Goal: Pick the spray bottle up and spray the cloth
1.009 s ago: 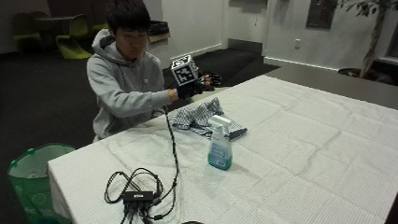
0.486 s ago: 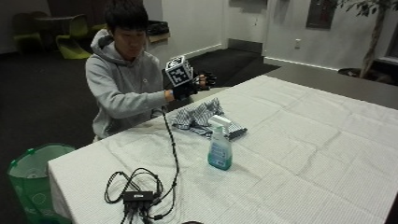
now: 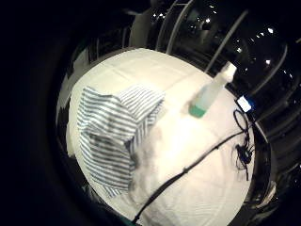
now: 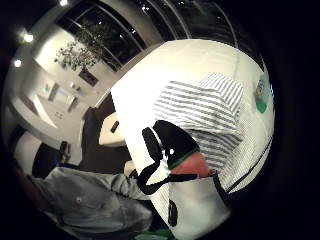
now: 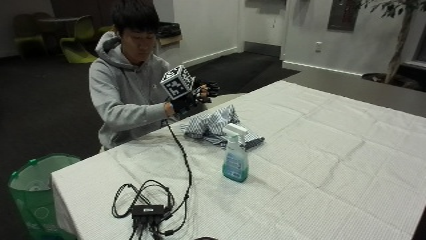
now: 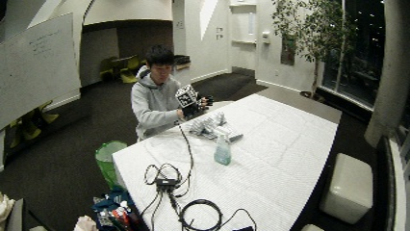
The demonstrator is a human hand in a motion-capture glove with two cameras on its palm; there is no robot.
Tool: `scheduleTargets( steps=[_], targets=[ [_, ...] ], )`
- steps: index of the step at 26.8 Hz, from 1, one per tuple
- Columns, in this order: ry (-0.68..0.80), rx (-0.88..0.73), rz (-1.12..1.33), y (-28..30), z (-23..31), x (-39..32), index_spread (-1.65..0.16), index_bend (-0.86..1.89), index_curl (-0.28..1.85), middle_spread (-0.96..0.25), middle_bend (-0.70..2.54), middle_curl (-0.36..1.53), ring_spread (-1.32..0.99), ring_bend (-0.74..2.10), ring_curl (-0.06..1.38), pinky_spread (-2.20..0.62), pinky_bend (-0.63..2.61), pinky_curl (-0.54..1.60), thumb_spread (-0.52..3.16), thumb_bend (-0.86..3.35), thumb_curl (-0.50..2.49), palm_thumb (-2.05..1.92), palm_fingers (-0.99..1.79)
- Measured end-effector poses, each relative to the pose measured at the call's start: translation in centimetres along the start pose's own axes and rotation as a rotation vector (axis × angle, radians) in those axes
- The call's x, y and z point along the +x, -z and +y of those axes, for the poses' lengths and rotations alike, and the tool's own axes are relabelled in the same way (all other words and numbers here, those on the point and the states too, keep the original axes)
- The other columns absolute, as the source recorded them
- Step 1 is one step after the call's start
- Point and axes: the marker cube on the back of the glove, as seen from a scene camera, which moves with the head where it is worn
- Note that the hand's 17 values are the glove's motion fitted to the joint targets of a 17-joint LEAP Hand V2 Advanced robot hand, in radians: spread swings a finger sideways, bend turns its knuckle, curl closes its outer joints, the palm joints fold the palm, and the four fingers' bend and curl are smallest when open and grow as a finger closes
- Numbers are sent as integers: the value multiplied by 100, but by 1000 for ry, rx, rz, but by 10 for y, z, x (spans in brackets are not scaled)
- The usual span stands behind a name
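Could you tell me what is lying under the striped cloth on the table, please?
The striped cloth lies crumpled directly on the white tablecloth. Nothing else shows beneath it, though its folds hide whatever might sit underneath.

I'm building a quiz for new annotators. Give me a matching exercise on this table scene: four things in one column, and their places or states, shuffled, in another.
Things:
1. spray bottle
2. striped cloth
3. gloved right hand
4. green bin

Places or states:
A. on the floor beside the table's corner
B. raised above the table, holding nothing
C. standing upright on the tablecloth
D. lying crumpled on the table in front of the person

Pairs: 1-C, 2-D, 3-B, 4-A
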Motion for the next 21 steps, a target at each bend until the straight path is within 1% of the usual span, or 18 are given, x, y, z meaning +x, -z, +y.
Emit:
scheduleTargets(
  steps=[10,16,21],
  targets=[
    [-144,185,5,19,20,64,-34,11,17,-4,24,27,3,35,21,24,49,29,99,0,26,53,13],
    [-266,205,-46,13,24,98,-34,10,16,-4,26,29,3,37,23,24,51,31,101,-1,28,58,10],
    [-330,209,-111,4,17,117,-34,10,16,-4,27,30,3,38,24,24,52,32,102,-1,30,60,9]
  ],
)
